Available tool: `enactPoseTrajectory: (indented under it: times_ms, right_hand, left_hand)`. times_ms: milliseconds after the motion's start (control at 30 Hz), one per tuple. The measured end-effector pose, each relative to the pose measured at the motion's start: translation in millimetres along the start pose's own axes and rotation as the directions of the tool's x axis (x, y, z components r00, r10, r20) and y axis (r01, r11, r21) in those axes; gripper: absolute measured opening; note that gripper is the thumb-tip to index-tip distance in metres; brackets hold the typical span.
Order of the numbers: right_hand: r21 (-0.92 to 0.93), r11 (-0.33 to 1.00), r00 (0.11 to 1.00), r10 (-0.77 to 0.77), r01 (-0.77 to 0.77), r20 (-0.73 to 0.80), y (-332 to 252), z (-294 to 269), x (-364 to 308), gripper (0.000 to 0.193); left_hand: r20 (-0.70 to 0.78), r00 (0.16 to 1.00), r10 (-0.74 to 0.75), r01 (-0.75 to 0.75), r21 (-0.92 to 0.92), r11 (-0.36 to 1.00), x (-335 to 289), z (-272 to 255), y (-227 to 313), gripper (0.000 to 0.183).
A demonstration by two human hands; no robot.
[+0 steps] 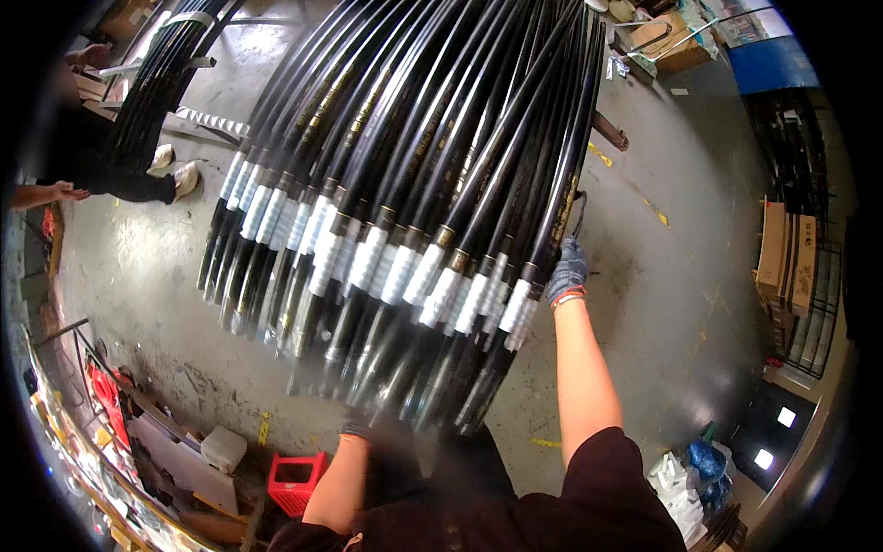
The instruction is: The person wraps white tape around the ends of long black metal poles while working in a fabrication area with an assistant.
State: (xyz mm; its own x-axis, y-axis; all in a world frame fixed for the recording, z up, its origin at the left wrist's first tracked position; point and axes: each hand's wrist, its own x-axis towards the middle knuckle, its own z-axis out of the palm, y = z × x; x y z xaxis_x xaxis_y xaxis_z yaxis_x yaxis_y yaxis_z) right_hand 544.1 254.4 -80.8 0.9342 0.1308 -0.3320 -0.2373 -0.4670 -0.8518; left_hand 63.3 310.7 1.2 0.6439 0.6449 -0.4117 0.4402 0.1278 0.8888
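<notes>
A wide fan of long glossy black poles [414, 156] with gold markings and white wrapped bands fills the middle of the view. Their near ends are smeared by motion. My right hand [568, 271], in a grey glove with an orange cuff, is closed at the right side of the poles. A thin dark strip [579, 213] rises just above it; I cannot make out what the fingers grip. My left hand [357, 425], in a dark glove, is at the near ends of the poles. Its fingers are blurred and mostly hidden there.
At the far left a person's hand [69, 190] shows beside another black pole bundle [156, 101] on a metal rack. A red plastic stool [296, 483] stands near my left arm. Cardboard boxes [786, 253] line the right, and plastic bags [685, 483] lie lower right.
</notes>
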Motion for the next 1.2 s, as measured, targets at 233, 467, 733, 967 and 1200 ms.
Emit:
enactPoseTrajectory:
  times_ms: [233,467,733,967,1200]
  right_hand:
    - [-0.163,0.982,0.993,-0.086,0.098,0.079,-38.5,10.6,-34.2,0.052]
    - [-0.396,0.901,0.955,-0.061,0.178,0.289,-43.5,-10.5,-7.4,0.058]
    - [-0.313,0.909,0.926,-0.162,0.274,0.342,6.9,-10.3,29.1,0.034]
    - [-0.372,0.908,0.893,-0.005,0.192,0.449,-57.6,-16.7,14.5,0.043]
    - [0.489,0.745,0.867,0.240,-0.453,0.437,-41.4,-52.3,19.4,0.029]
  left_hand:
    - [-0.084,0.922,-0.377,0.173,-0.782,0.598,-5.0,-25.3,-61.1,0.057]
    - [-0.084,0.920,-0.383,-0.019,-0.985,0.170,-13.9,9.8,-48.5,0.053]
    - [-0.580,0.551,-0.600,0.574,-0.258,0.777,-130.0,22.6,-63.2,0.015]
    - [0.144,0.962,0.230,-0.269,0.630,0.729,31.6,129.9,203.2,0.029]
    - [0.405,0.856,0.321,-0.495,0.821,0.283,200.5,231.3,176.6,0.042]
